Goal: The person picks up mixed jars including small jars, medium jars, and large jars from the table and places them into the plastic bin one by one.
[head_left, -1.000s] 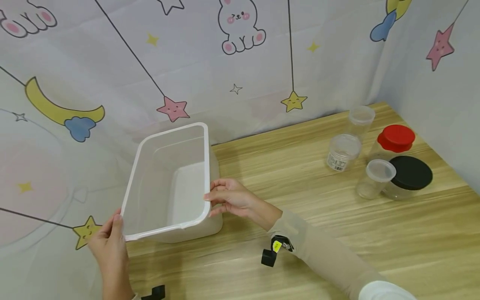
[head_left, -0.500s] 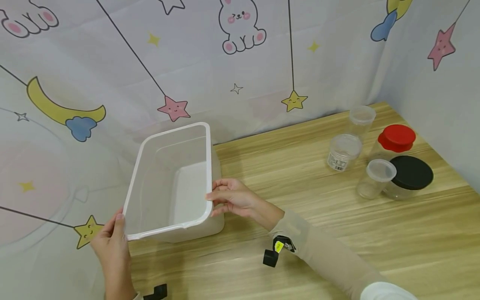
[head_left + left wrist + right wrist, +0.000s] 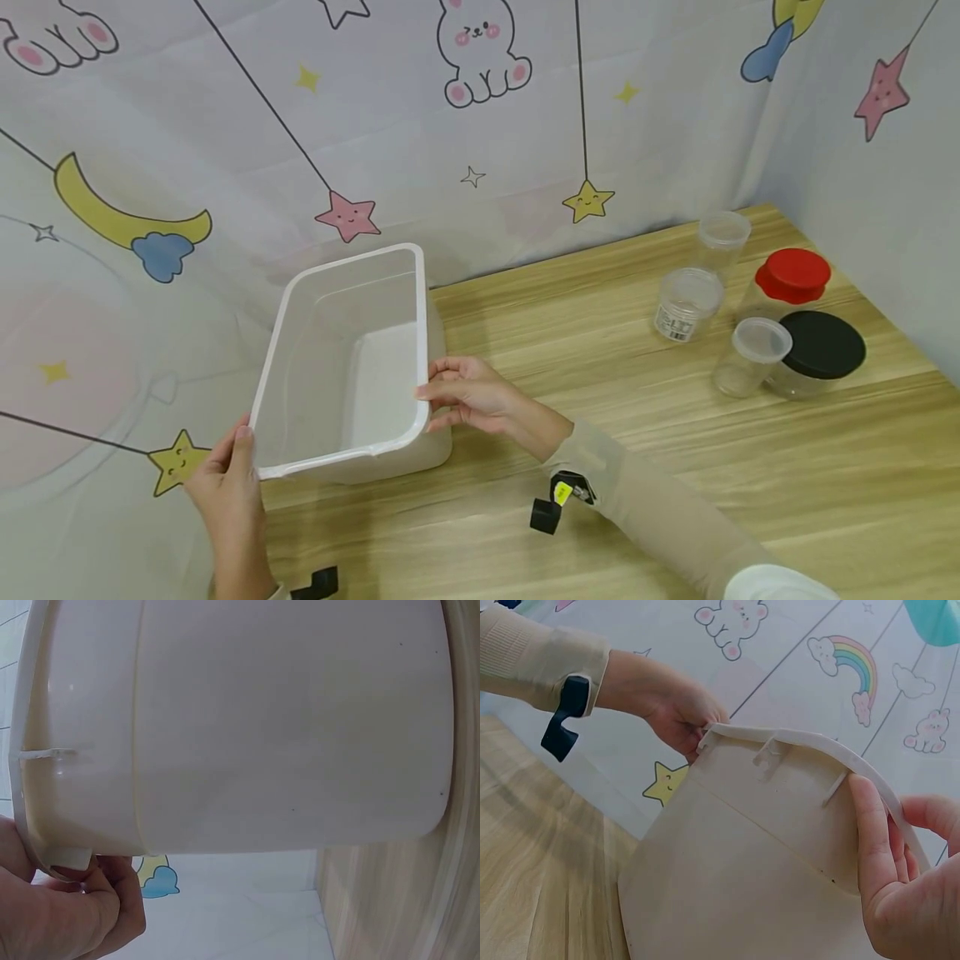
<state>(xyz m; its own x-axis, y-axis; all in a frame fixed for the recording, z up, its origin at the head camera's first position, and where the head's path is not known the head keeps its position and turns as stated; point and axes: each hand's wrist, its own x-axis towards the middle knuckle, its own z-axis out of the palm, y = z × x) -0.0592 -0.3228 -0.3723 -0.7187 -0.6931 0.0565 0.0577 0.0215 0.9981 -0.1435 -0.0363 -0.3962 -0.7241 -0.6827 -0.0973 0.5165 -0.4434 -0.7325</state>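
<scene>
A deep white plastic bin with rounded corners stands on the wooden table, its open top showing a bare inside. My left hand grips the rim at the near left corner, thumb on top; in the left wrist view the fingers curl under that rim. On the right side, my right hand pinches the rim, with the thumb over the edge and the other fingers against the outer wall. The right wrist view shows the bin's outer wall between both hands.
At the right of the table stand several clear plastic jars: a red-lidded one, a black-lidded one, a small cup, a labelled tub and a tall one. A printed cloth hangs behind the bin.
The bin has shifted slightly to the right, both hands moving with it and keeping their hold on the rim. The jars have stayed where they were.
</scene>
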